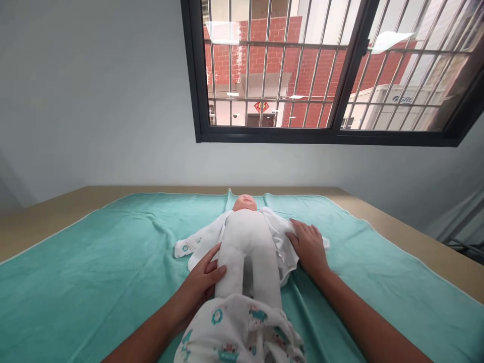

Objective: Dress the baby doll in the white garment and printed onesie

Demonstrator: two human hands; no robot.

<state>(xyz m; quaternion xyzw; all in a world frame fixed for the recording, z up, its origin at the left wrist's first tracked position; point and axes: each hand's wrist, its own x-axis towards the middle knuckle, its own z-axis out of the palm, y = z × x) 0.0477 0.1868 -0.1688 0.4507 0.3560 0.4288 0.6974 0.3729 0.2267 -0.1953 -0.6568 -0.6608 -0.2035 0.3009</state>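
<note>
A baby doll (247,234) with a soft white body lies on its back, its head at the far end. An opened white baby shirt (206,239) is spread under and beside its upper body, one printed sleeve reaching left. My left hand (204,277) is at the doll's left-side leg in view, thumb on top and fingers along the outer side. On the right, my right hand (309,248) has its fingers closed over the shirt's side panel. Printed white baby pants (242,327) lie bunched around the lower legs, hiding the feet.
A turquoise blanket (113,262) covers most of the wooden table (408,237), with slight folds. Behind the table's far edge stands a grey wall (113,101) with a dark-framed, barred window (264,133).
</note>
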